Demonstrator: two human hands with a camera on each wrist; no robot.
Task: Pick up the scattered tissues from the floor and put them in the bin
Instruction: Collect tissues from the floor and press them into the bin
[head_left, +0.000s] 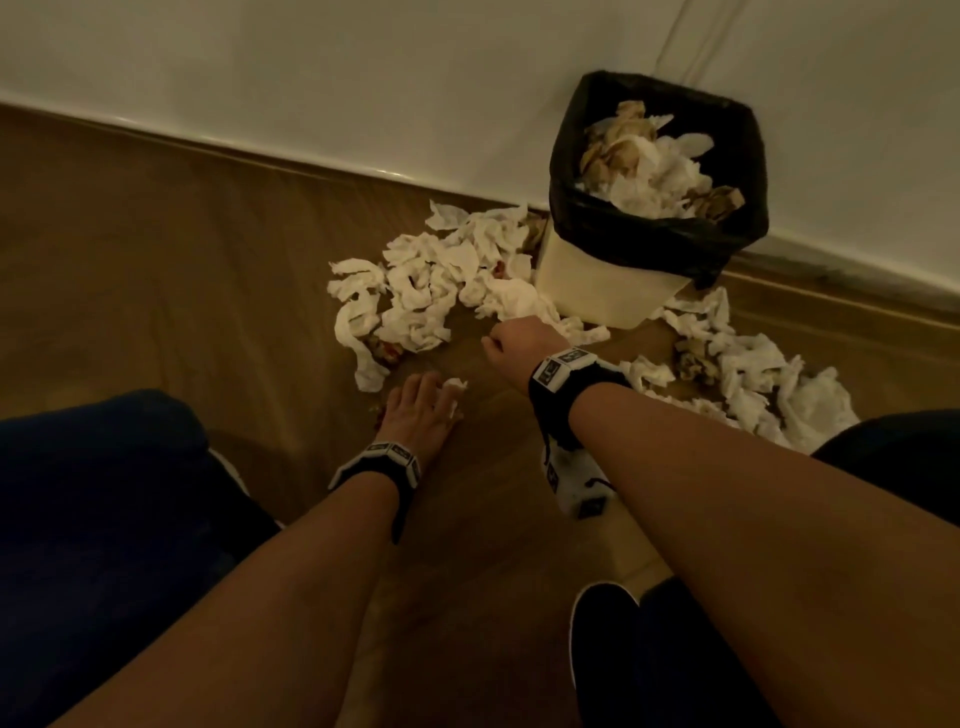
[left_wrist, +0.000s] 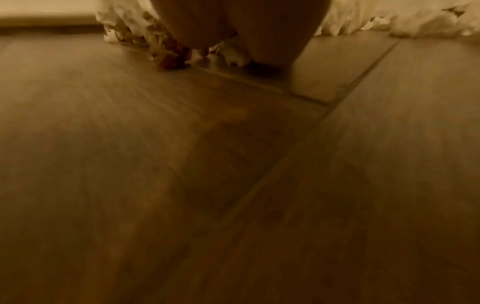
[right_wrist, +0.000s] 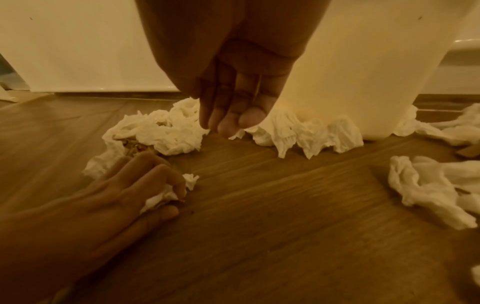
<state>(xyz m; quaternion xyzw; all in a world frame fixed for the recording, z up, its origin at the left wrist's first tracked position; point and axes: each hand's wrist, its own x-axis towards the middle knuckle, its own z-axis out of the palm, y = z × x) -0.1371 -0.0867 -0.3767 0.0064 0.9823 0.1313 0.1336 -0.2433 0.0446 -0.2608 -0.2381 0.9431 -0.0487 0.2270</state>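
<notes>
Meanwhile, tissues are gathered beside the bin.
A wad is gripped by the left hand; the right hand, fingers loose and empty, is best closed on several tissues.

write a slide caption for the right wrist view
Left hand grips a crumpled tissue on the floor; right hand reaches toward tissues beside the bin.

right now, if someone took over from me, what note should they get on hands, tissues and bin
Left hand: low at the floor, fingers curled round a small tissue wad.
Right hand: fingers hanging straight down, tips just above the tissues at the bin's foot; no grip yet.
Bin: against the wall, black liner, already heaped with tissues.
Left to do: big pile left of the bin, another pile to its right, plus the wad in hand.
</notes>
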